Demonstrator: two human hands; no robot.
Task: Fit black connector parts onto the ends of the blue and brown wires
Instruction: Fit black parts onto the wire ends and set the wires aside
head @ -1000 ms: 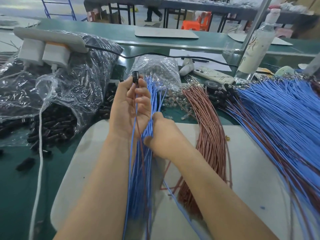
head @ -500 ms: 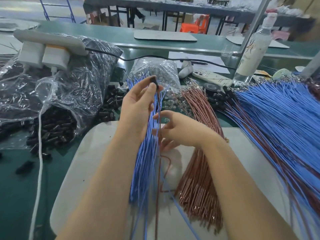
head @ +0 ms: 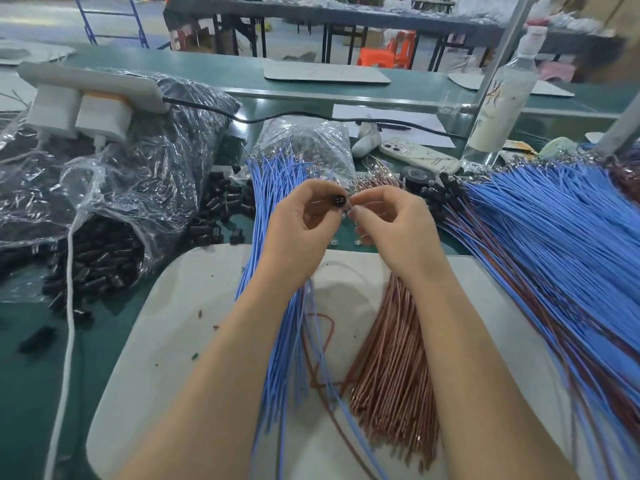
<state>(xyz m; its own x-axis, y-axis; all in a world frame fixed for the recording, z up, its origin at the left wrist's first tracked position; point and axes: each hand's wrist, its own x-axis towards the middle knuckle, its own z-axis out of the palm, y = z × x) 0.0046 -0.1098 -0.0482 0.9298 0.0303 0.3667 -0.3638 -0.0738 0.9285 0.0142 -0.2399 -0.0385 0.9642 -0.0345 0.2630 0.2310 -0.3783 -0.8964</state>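
Black connector part (head: 338,201): pinched at the fingertips of the left hand (head: 304,225), held up between both hands. Well left of that hand, a clear bag (head: 114,188) spills loose black connectors (head: 98,252). Blue wire bundle (head: 277,306) runs under the left wrist, on a white mat (head: 166,306). Right hand (head: 394,226), fingers curled, pinches a wire end (head: 350,206) just beside the connector; wire colour unclear. Brown wire bundle (head: 391,362) lies under the right wrist. Right of that hand, a large blue wire pile (head: 554,258).
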